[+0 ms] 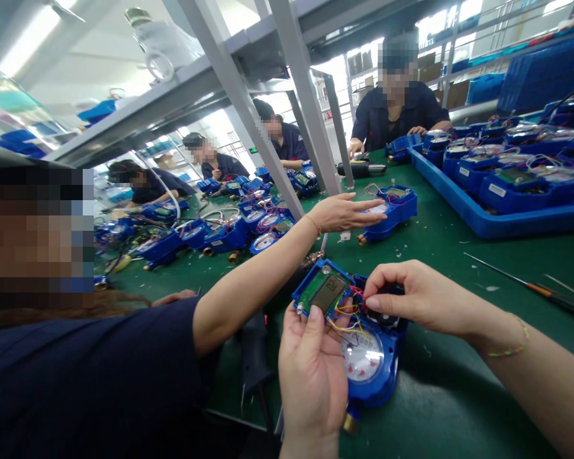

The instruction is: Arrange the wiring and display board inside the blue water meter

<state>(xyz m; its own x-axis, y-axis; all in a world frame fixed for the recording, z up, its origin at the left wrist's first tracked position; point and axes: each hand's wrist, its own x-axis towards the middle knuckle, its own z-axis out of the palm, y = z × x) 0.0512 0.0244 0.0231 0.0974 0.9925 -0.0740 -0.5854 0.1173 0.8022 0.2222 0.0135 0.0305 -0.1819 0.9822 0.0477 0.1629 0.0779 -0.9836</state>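
Working wires inside an opened blue meter [379,382], held just over the table [459,268].
Left hand [310,376] grips the meter from below, thumb by the green display board [324,290]; right hand [411,296] is pinched on coloured wires [347,313] beside that board. Likely wire-dressing; next move wants a light, steady pinch. Beyond both hands, a co-worker's hand [344,213] touches another meter [396,205].
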